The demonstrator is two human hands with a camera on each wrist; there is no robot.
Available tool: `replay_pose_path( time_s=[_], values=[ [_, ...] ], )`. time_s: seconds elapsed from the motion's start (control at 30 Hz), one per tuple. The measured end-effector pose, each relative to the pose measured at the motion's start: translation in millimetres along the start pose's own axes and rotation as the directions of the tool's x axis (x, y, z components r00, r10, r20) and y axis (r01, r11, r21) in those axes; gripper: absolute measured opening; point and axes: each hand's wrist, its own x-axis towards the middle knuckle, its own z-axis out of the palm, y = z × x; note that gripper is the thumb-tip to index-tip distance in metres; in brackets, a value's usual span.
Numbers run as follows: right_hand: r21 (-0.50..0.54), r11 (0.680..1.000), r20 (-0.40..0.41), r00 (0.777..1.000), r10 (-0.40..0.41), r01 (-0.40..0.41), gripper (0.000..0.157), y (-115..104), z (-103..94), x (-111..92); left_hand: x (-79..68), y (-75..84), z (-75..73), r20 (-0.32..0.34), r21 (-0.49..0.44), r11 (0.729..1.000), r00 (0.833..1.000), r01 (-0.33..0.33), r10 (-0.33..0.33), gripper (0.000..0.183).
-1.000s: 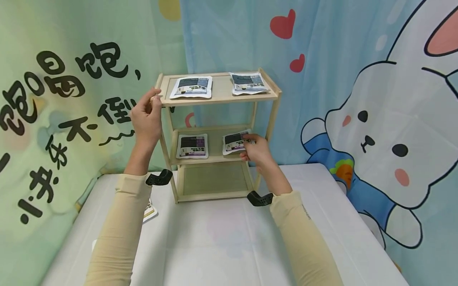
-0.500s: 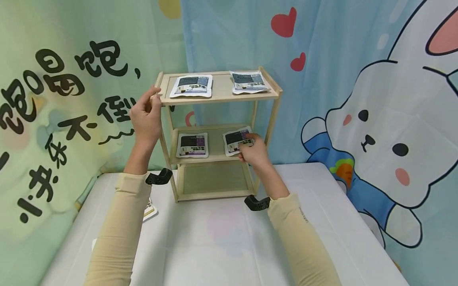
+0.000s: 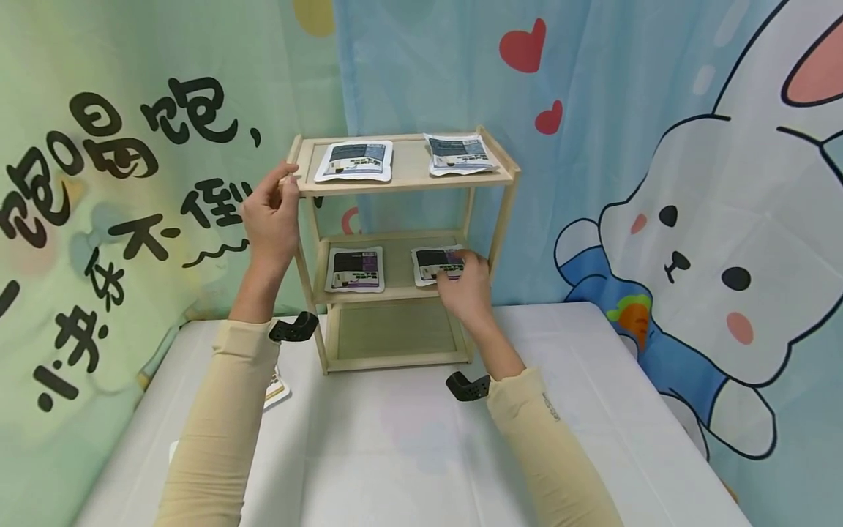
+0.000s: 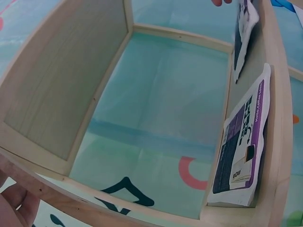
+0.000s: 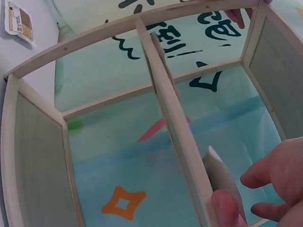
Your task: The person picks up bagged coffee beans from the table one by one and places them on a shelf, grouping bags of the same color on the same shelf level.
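Note:
A small three-tier wooden rack point(image 3: 395, 293) stands on the white-covered table. My left hand point(image 3: 271, 212) holds the rack's top left corner; its fingers point(image 4: 21, 203) show at the lower left of the left wrist view. My right hand point(image 3: 469, 289) is at the right end of the middle shelf, over a white packet with a black and purple label point(image 3: 431, 265), partly covering it. In the right wrist view its fingers point(image 5: 258, 178) are spread apart around that packet point(image 5: 220, 175), the thumb by the shelf edge. A matching packet point(image 3: 354, 269) lies on the left of this shelf.
Two packets with blue labels, one on the left point(image 3: 356, 161) and one on the right point(image 3: 459, 154), lie on the top shelf. A yellow-marked packet point(image 3: 276, 389) lies on the table, partly behind the left sleeve. Printed curtains point(image 3: 421, 73) hang close behind the rack.
The right hand's packet was tilted and has settled straighter and flat on the middle shelf. The right fingers have spread and shifted slightly. The left hand stays at the corner.

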Motion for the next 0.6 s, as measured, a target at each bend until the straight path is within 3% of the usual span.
replay_pose_path(
  time_s=[0.3,0.43,0.6],
  values=[
    [-0.038,0.996,-0.060,0.994,-0.087,0.085,0.046,4,3.5,-5,0.3,1.2,-0.7,0.000,0.005,1.000,1.000,0.010,-0.010,0.031],
    [-0.035,0.990,-0.061,0.989,-0.137,0.136,0.036,-1,2.6,-11,-0.6,0.7,-0.2,0.003,0.000,1.000,1.000,0.010,-0.010,0.030],
    [0.010,0.956,-0.062,0.955,-0.292,0.293,0.017,-21,-6.5,-21,-0.2,1.1,1.5,0.002,-0.004,1.000,1.000,0.006,-0.006,0.030]
  ],
)
